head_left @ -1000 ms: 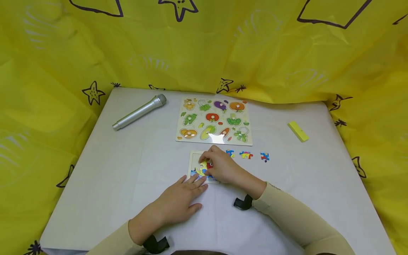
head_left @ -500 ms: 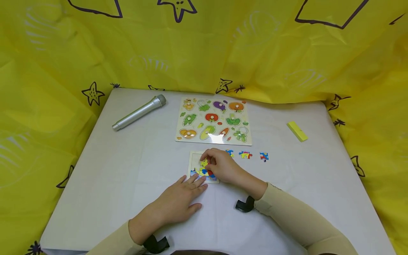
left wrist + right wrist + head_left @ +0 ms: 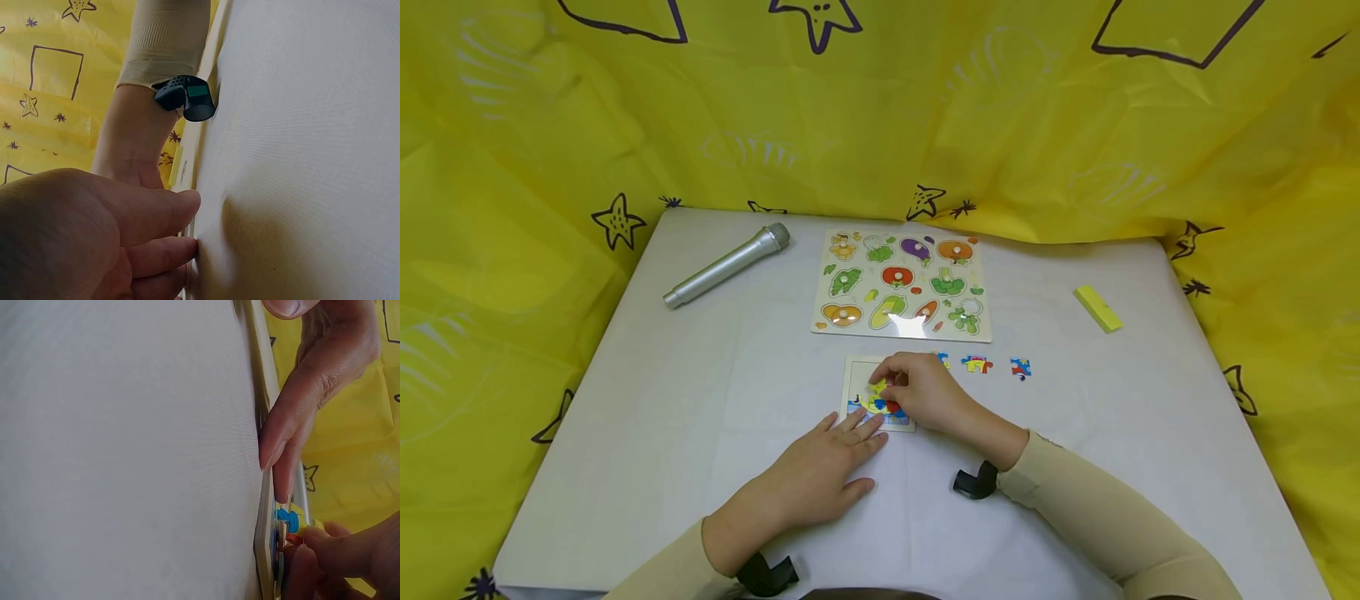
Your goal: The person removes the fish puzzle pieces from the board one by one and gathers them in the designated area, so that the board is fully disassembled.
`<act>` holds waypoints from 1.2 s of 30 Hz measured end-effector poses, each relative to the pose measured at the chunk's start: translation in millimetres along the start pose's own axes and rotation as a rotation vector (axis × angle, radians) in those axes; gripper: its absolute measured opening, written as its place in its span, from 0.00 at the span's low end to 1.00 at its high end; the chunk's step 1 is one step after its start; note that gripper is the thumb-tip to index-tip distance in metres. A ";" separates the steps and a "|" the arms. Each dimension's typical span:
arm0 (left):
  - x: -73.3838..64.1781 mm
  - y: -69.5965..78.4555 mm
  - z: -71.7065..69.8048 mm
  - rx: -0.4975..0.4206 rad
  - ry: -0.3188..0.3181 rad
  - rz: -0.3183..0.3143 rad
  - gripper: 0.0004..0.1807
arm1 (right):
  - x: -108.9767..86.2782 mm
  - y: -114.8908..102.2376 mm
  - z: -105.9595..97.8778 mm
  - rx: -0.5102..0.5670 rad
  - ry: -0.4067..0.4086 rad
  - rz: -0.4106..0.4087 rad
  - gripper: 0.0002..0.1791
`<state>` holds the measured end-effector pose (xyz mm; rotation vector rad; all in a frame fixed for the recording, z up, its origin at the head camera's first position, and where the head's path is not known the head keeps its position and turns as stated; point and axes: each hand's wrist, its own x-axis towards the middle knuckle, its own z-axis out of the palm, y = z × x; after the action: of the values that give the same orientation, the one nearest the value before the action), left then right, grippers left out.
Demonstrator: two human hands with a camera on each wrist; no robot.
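A small jigsaw tray (image 3: 856, 375) lies in front of the person, partly filled with colourful pieces in its lower part. The left hand (image 3: 820, 471) rests on its near edge with fingers spread, steady against the frame. Over the tray, the right hand (image 3: 932, 392) pinches a jigsaw piece (image 3: 289, 519) between thumb and fingers. In the right wrist view this blue, yellow and red piece stands tilted up off the tray. Part of the tray's right side is hidden under the right hand. Loose jigsaw pieces (image 3: 977, 365) lie in a row to the right, one partly covered by that hand.
Beyond the tray lies a vegetable peg puzzle (image 3: 874, 268). A silver microphone (image 3: 726, 267) is at the back left, and a yellow block (image 3: 1098, 309) at the right. A yellow curtain (image 3: 880, 125) surrounds the white table (image 3: 715, 358).
The right hand has shifted slightly toward the person, its fingers adjusting around the piece over the tray. The left hand stays put.
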<state>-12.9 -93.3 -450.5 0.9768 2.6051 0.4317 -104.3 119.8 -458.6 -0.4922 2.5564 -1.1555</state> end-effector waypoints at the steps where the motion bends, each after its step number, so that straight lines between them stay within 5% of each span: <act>1: 0.1 0.0 -0.1 -0.001 -0.001 -0.002 0.33 | 0.1 0.2 -0.2 0.004 0.001 -0.005 0.11; 7: -0.2 0.1 0.4 -0.002 -0.002 -0.005 0.33 | 1.3 0.2 -2.6 0.029 0.026 -0.010 0.12; 19: 0.6 0.0 1.3 -0.005 -0.010 -0.016 0.34 | -2.3 -0.7 -26.9 0.233 -0.008 0.142 0.11; 36: -1.1 -0.1 1.2 -0.016 -0.010 -0.018 0.33 | -29.8 33.2 -71.0 0.169 0.017 0.295 0.11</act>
<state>-11.7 -93.9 -451.4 0.9478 2.5954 0.4411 -111.9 199.9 -435.1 -0.0628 2.4128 -1.2517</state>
